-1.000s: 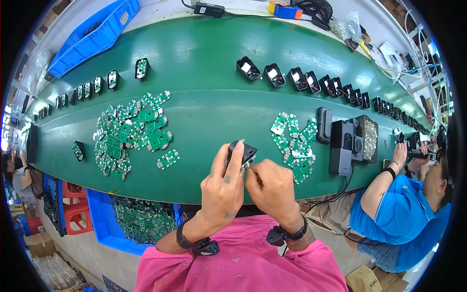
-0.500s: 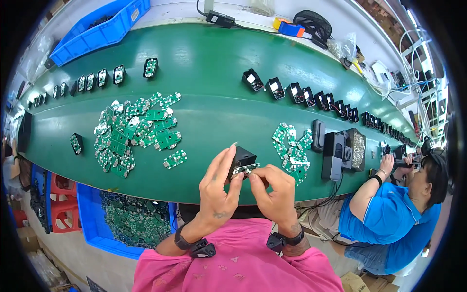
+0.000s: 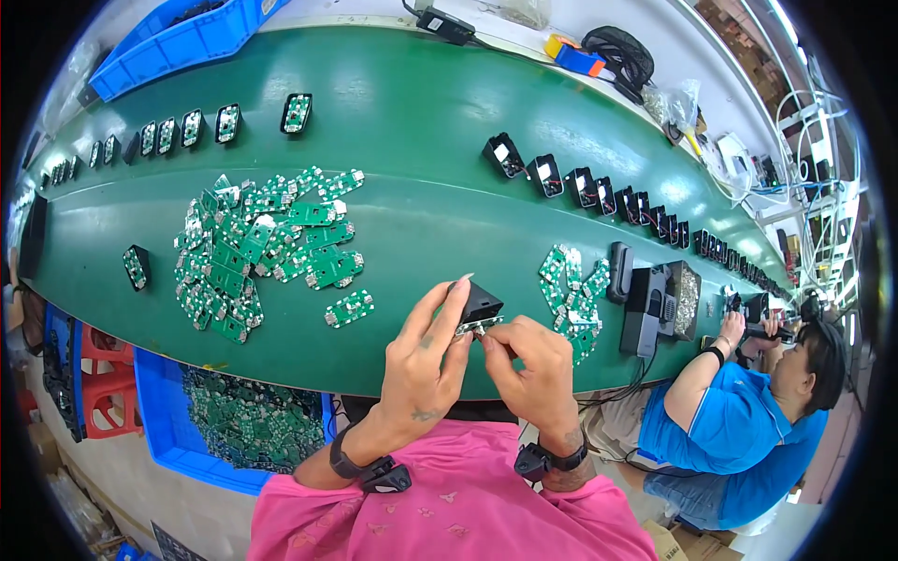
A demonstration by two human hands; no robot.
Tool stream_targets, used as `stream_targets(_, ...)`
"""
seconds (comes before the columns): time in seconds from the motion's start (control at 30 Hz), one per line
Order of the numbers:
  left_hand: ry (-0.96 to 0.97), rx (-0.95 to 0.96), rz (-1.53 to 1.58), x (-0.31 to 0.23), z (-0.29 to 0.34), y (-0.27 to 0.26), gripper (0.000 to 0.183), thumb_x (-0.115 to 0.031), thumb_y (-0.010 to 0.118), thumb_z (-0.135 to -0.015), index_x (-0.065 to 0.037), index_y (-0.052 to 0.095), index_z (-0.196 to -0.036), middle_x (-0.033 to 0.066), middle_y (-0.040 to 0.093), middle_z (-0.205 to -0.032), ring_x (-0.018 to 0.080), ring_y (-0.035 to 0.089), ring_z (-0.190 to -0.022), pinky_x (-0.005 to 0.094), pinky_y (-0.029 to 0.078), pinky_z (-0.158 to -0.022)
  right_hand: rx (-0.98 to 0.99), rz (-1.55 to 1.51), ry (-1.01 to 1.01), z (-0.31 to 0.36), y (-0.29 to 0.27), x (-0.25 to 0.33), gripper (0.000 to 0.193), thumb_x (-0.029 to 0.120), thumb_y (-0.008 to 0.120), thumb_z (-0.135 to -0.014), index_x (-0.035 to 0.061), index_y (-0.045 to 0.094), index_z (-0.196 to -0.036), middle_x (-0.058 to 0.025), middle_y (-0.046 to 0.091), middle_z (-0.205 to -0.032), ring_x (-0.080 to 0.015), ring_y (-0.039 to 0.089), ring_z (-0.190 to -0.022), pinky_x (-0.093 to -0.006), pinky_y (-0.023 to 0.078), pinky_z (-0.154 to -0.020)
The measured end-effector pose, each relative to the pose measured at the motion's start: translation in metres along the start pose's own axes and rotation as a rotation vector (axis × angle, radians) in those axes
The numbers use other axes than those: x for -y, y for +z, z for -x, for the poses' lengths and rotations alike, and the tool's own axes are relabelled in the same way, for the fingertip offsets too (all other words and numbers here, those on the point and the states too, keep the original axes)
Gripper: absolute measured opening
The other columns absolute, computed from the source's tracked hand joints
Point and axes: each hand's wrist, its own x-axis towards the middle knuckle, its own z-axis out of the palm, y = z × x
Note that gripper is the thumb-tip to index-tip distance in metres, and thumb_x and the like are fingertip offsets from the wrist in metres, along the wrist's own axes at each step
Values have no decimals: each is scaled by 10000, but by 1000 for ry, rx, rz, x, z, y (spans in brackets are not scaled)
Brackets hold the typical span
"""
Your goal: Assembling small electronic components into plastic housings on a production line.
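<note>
Just above the table's near edge, my left hand (image 3: 427,351) holds a small black plastic housing (image 3: 481,301), tilted, with its fingers along one side. A green circuit board (image 3: 479,324) lies against the housing's near side, its edge facing me. My right hand (image 3: 535,363) is closed, thumb and forefinger pinched at the board's right end; the fingertips partly hide what they grip. Left of my hands a single loose circuit board (image 3: 350,309) lies beside a big heap of green boards (image 3: 229,266). A smaller pile of boards (image 3: 564,288) is to my right.
Black housings with boards (image 3: 228,123) line the far left; black housings with wires (image 3: 545,175) run off to the right. A dark grey device (image 3: 642,309) stands right of the small pile. Below the edge is a blue bin (image 3: 173,449) of boards. A co-worker (image 3: 725,411) sits right.
The circuit board now lies flatter and closer against the housing than before. My hands keep their grip and have hardly moved; the whole view has shifted slightly.
</note>
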Motion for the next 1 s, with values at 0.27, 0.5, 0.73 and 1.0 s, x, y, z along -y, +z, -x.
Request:
stream_targets(0.27, -106, 31, 136, 12, -9, -12, 530, 7, 598, -897, -1, 500, -1418, 250, 558, -1295, 375, 653, -1012, 378, 546, -811, 90, 46, -99, -17, 7, -1, 55, -28, 682, -798, 3, 644, -822, -89, 582, -673, -222, 579, -547, -333, 428, -496)
stream_targets(0.5, -53, -9, 77, 18, -16, -21, 534, 5, 610, -888, -8, 511, -1413, 242, 568, -1277, 378, 675, -927, 383, 563, -756, 94, 61, -72, -30, 18, 1, 61, -31, 689, -790, 5, 644, -810, -81, 587, -668, -199, 587, -534, -317, 431, -480)
stream_targets(0.73, 31, -115, -157, 28, -17, -20, 528, 9, 638, -856, 3, 542, -1376, 244, 575, -1243, 360, 690, -901, 382, 577, -686, 151, 182, -150, -44, 37, -3, 69, -26, 680, -803, 8, 622, -818, -106, 563, -670, -270, 573, -546, -370, 431, -490)
stream_targets(1.0, 33, -195, -235, 40, -17, -11, 503, 33, 641, -836, 1, 584, -1334, 243, 582, -1259, 370, 695, -910, 373, 578, -720, 125, 172, -113, -46, 51, -5, 58, -15, 656, -839, 7, 616, -876, -127, 561, -694, -317, 569, -571, -403, 445, -520)
